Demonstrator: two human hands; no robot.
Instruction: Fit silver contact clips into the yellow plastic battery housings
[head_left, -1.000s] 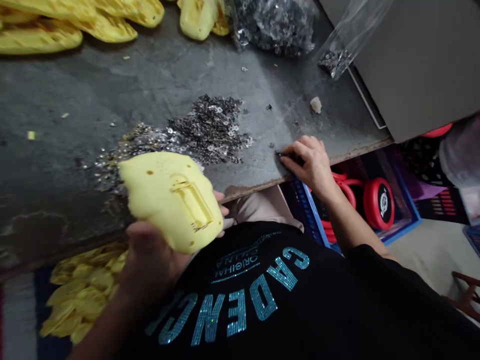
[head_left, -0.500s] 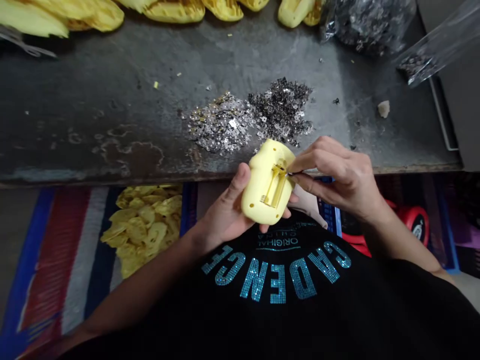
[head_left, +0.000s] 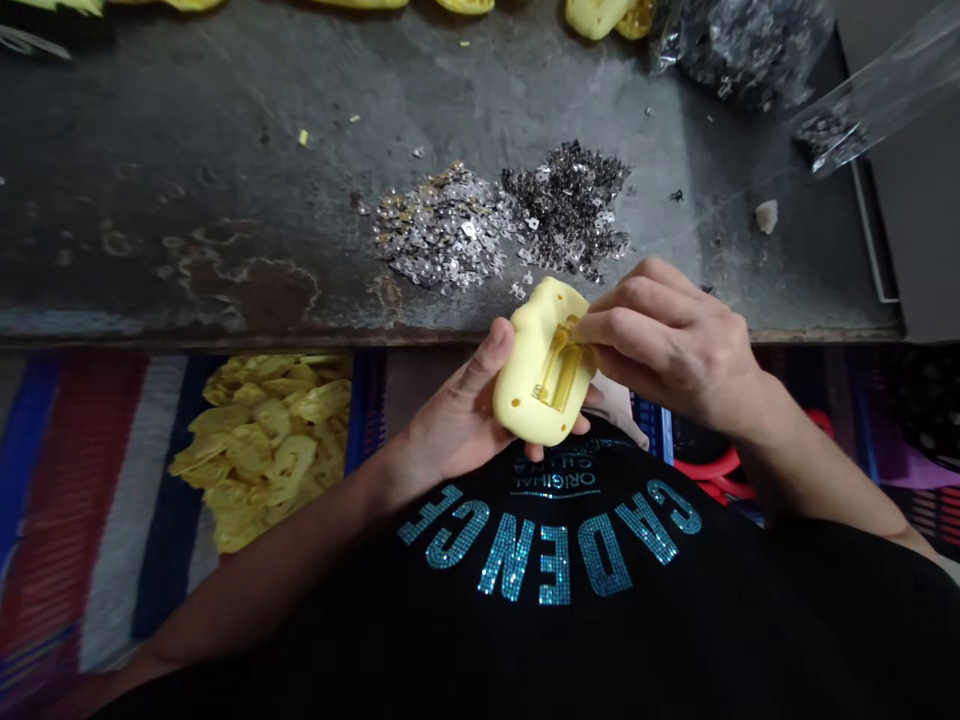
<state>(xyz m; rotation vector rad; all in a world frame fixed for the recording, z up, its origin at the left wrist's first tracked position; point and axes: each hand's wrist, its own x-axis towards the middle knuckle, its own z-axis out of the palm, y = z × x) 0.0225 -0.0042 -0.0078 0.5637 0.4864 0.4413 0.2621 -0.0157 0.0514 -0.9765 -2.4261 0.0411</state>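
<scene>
My left hand is wrapped round a pale yellow plastic battery housing, thumb along its left side and fingertips showing beneath it. The housing is tilted, with a slotted battery compartment facing up and small screw holes near its ends. My right hand pinches at the upper right end of that compartment; whatever lies between its fingertips is hidden. Just beyond the housing, on the dark worktop, lie a heap of flat silvery metal pieces and a darker heap of small metal pieces.
Plastic bags of small metal parts sit at the back right. Yellow shells line the far edge. Below the worktop, yellow plastic parts fill a space at left; a red object is at right.
My right fingertips have moved onto the compartment's upper end, and the small dark piece seen between them no longer shows. The housing is slightly further right in view, and the camera has shifted.
</scene>
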